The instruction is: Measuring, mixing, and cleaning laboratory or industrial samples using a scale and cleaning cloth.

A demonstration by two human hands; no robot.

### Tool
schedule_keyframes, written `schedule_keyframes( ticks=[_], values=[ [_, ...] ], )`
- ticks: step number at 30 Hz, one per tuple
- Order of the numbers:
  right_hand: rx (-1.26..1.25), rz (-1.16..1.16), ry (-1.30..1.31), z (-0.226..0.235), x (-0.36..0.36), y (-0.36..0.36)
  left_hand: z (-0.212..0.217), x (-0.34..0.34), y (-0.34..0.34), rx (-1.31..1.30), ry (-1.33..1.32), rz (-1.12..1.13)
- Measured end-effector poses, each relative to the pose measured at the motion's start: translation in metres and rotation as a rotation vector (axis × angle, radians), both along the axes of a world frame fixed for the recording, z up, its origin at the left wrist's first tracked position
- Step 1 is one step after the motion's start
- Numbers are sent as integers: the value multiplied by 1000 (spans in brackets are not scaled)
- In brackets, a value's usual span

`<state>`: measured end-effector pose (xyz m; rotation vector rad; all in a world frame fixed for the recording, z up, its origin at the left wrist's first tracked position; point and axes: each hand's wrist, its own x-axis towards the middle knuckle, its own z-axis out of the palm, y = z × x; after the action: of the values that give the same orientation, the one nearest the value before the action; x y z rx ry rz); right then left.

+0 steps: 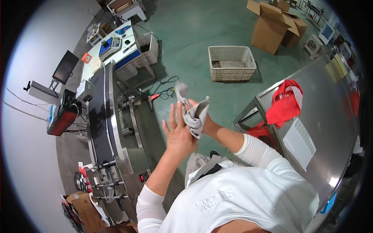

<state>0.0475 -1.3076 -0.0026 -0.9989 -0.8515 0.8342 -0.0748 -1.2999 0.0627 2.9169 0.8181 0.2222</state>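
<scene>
A crumpled light grey cloth (pixel 196 115) is between my two hands, in front of my body and above the floor. My left hand (pixel 180 138) has its fingers stretched out and apart, and the palm side rests against the cloth's left side. From the right, my right hand (pixel 208 123) grips the cloth, whose folds hide most of its fingers. One loose end of the cloth sticks up past my left fingertips. Whether the cloth is a glove or a rag I cannot tell.
On my left runs a conveyor belt (pixel 99 116) beside a printer-like machine. A metal table (pixel 330 128) at right bears a red cloth bag (pixel 286 101) and a white tray (pixel 300 143). A white plastic crate (pixel 232 72) and cardboard boxes (pixel 269 33) stand ahead; cables (pixel 167 92) lie on the floor.
</scene>
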Motion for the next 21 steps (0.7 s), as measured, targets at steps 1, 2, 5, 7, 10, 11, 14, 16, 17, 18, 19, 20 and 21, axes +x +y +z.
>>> schedule_keyframes(
  ticks=[1,2,5,7,10,11,14,16,17,18,19,20,21],
  values=[
    [-142,57,-52,3,18,23,4,6,23,-16,-53,-6],
    [-283,112,-105,6,34,45,6,13,45,-56,-169,-19],
    [-94,152,139,29,66,116,-4,25,118,-72,-375,-60],
    [-17,179,295,32,99,160,-4,39,163,-44,-454,-44],
    [142,208,664,7,158,222,-6,70,230,-16,-568,-26],
    [174,230,701,-4,174,234,-8,81,251,-103,-623,-31],
    [137,189,783,4,201,281,-7,112,312,-219,-668,-57],
    [79,14,388,7,218,303,9,136,342,-1555,-1047,41],
    [155,114,795,12,229,310,-1,142,365,-1801,-1128,-231],
    [158,105,797,10,242,320,-4,154,380,-1807,-1119,-233],
    [189,182,864,8,256,329,-5,165,395,-1969,-1189,-296],
    [221,263,931,5,269,341,-6,177,409,-2130,-1260,-361],
    [125,196,981,0,281,355,-8,191,423,-2145,-1237,-342]
  ],
)
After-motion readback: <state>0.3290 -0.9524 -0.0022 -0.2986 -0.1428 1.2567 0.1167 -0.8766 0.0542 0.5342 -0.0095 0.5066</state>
